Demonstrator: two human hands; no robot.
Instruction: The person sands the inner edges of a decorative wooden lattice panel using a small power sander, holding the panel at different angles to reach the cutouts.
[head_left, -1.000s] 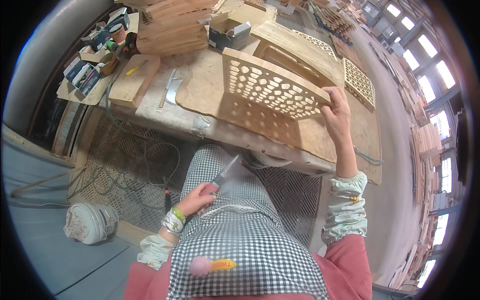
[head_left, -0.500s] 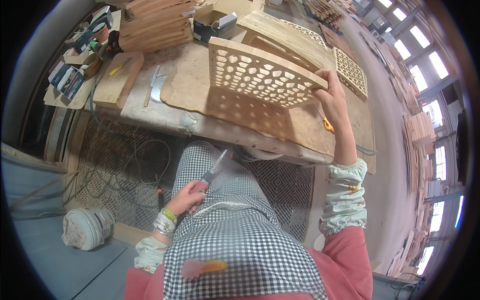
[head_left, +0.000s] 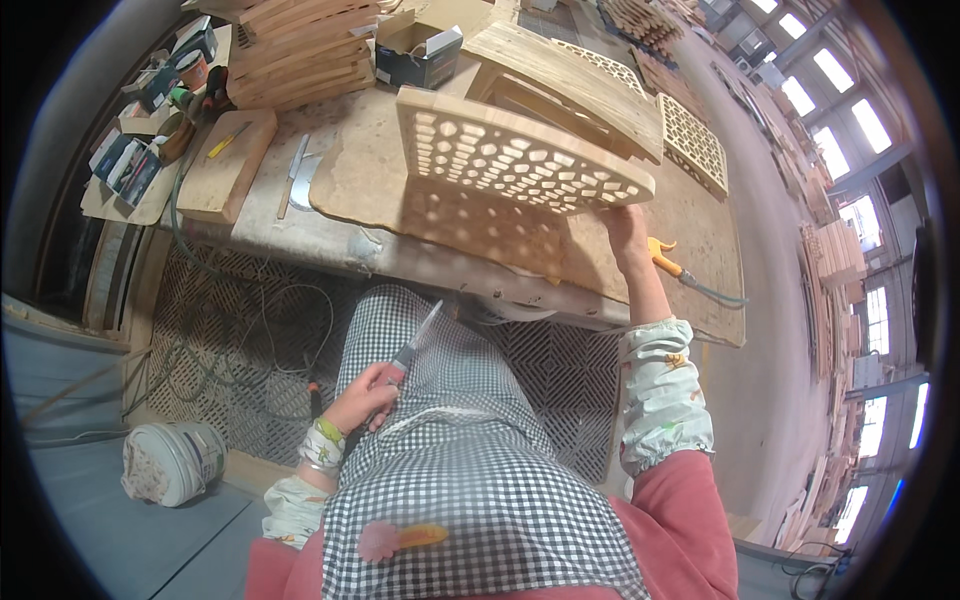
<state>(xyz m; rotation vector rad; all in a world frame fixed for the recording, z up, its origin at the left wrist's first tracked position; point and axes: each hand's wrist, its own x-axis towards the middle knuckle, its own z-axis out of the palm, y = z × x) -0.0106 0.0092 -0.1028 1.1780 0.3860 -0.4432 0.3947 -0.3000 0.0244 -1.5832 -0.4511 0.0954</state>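
A pale wooden panel [head_left: 520,140] pierced with many irregular holes stands tilted on its long edge on the bench. My right hand [head_left: 627,236] is closed at its lower right corner, with the fingertips hidden behind the wood. Down over my lap, my left hand [head_left: 370,396] grips the red handle of a knife-like tool [head_left: 420,335], whose narrow pale blade points up and away from me. Just right of my right hand lies a yellow air blow gun [head_left: 664,256] on a hose.
Behind the panel sits a wooden frame with a slatted top [head_left: 570,85], beside a second pierced panel [head_left: 692,145]. Stacked wooden strips [head_left: 300,60], an open box [head_left: 418,55] and a wood block [head_left: 228,165] occupy the bench's left. A white bucket [head_left: 175,462] stands lower left.
My right hand has slid from the panel's upper right corner down to its lower right corner. The panel's angle has shifted, and the blow gun shows more fully. My left hand keeps its grip.
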